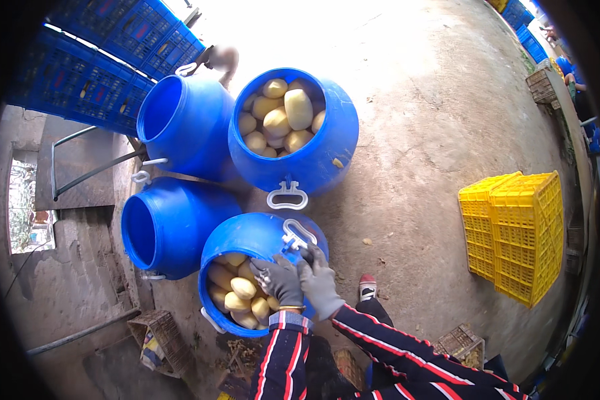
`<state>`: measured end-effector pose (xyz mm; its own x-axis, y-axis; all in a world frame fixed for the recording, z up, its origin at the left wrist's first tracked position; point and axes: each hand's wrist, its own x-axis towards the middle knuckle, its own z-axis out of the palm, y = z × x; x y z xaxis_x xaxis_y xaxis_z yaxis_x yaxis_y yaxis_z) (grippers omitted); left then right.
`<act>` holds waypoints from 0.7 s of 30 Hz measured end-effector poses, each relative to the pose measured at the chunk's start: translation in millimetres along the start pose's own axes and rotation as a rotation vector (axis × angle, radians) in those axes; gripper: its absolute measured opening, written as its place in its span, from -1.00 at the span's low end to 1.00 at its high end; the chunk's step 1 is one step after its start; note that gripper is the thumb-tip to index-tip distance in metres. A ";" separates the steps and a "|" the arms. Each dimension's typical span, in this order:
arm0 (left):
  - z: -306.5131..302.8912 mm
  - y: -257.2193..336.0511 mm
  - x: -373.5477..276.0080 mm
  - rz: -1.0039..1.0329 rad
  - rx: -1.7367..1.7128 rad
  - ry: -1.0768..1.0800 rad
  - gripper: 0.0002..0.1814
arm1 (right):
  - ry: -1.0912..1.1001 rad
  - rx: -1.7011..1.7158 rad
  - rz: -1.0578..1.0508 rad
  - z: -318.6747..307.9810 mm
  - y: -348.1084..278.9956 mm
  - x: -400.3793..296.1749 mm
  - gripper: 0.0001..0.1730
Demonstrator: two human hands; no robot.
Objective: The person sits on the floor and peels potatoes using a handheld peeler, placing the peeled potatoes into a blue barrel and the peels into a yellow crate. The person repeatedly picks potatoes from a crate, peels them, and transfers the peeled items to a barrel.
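Note:
A blue plastic barrel [260,227] in front of me is filled with peeled potatoes [243,288]. At its right rim is my left hand [280,281], in a grey glove, with the fingers bent over the edge beside the potatoes. My right hand [321,284], also gloved in grey, lies against the barrel's outer side, its fingertips close under a white plastic handle [300,234]. Whether these fingers close on the handle's base is hidden. Farther off, a second blue barrel [337,130] holds more peeled potatoes [282,117], with a white handle [287,196] hanging on its near side.
Two open blue barrels [205,125] [195,225] stand at the left. Stacked blue crates [105,60] rise behind them, beside a blurred person [225,60]. Yellow crates [512,235] stand on the concrete floor [410,165] at right. Worn crates [165,340] [460,345] flank me.

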<state>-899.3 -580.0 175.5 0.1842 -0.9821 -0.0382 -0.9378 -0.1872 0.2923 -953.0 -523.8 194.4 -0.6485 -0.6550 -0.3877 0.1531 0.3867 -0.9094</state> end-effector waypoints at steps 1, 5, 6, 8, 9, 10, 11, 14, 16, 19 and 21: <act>-1.2 -0.6 1.6 0.003 0.001 -0.014 -0.34 | -0.037 0.000 0.005 7.6 -8.2 5.3 -0.43; -16.6 -15.2 -0.2 0.015 0.022 -0.046 -0.35 | -0.283 -0.297 -0.043 29.7 -48.0 7.7 -0.41; -18.0 -16.9 -0.9 0.026 0.022 -0.054 -0.35 | -0.355 -0.453 -0.073 32.5 -53.2 9.0 -0.40; -21.2 -17.7 0.4 0.054 0.020 -0.071 -0.36 | -0.397 -0.528 -0.181 37.9 -52.8 11.5 -0.47; -22.6 -17.5 0.7 0.067 0.017 -0.079 -0.36 | -0.452 -0.570 -0.175 40.1 -52.5 16.5 -0.47; -24.6 -17.4 1.8 0.079 0.014 -0.085 -0.36 | -0.508 -0.610 -0.168 42.8 -52.1 19.4 -0.47; -25.1 -17.8 1.9 0.089 0.010 -0.093 -0.37 | -0.506 -0.674 -0.215 46.7 -51.3 18.8 -0.46; -28.6 -19.7 6.1 0.126 0.002 -0.115 -0.38 | -0.470 -0.829 -0.320 59.7 -49.1 15.6 -0.45; -30.5 -21.5 9.1 0.148 -0.008 -0.127 -0.38 | -0.407 -0.884 -0.345 65.3 -47.5 15.9 -0.45; -34.3 -21.8 15.4 0.190 -0.038 -0.145 -0.39 | -0.413 -1.129 -0.461 72.7 -53.5 11.5 -0.40; -37.0 -25.6 18.2 0.212 -0.054 -0.157 -0.40 | -0.430 -1.235 -0.461 78.9 -57.8 11.9 -0.39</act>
<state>-861.0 -592.4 202.7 -0.0663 -0.9909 -0.1168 -0.9327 0.0200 0.3600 -910.7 -605.2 230.5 -0.1469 -0.9384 -0.3127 -0.9083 0.2532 -0.3330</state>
